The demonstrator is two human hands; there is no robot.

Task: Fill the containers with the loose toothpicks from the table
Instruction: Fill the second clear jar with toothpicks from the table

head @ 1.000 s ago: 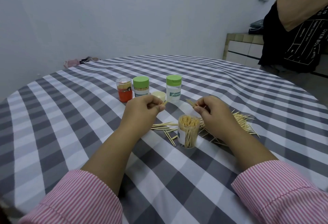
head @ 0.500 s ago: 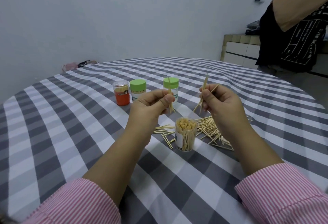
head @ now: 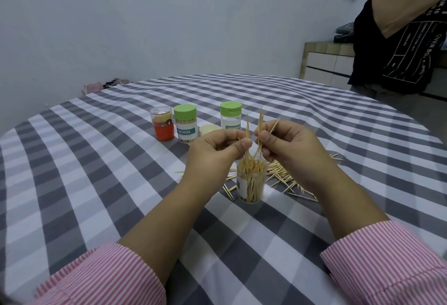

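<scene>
An open clear container [head: 251, 183], nearly full of toothpicks, stands on the checked tablecloth. Just above its mouth my left hand [head: 215, 150] pinches a few toothpicks [head: 247, 135] upright, their lower tips reaching into the container. My right hand [head: 287, 145] pinches another small bunch of toothpicks [head: 260, 123], also held upright close beside the left bunch. A pile of loose toothpicks [head: 283, 176] lies on the cloth to the right of and behind the container, partly hidden by my right wrist.
Behind my hands stand an orange-filled jar [head: 162, 123], two green-capped toothpick containers [head: 185, 123] [head: 230, 116] and a pale loose lid [head: 209, 130]. A person in a black shirt [head: 396, 45] stands at the table's far right. The round table's edge [head: 29, 123] curves at left.
Both hands rose from the table with picked-up toothpicks, came together and lowered them upright onto the open container's mouth.
</scene>
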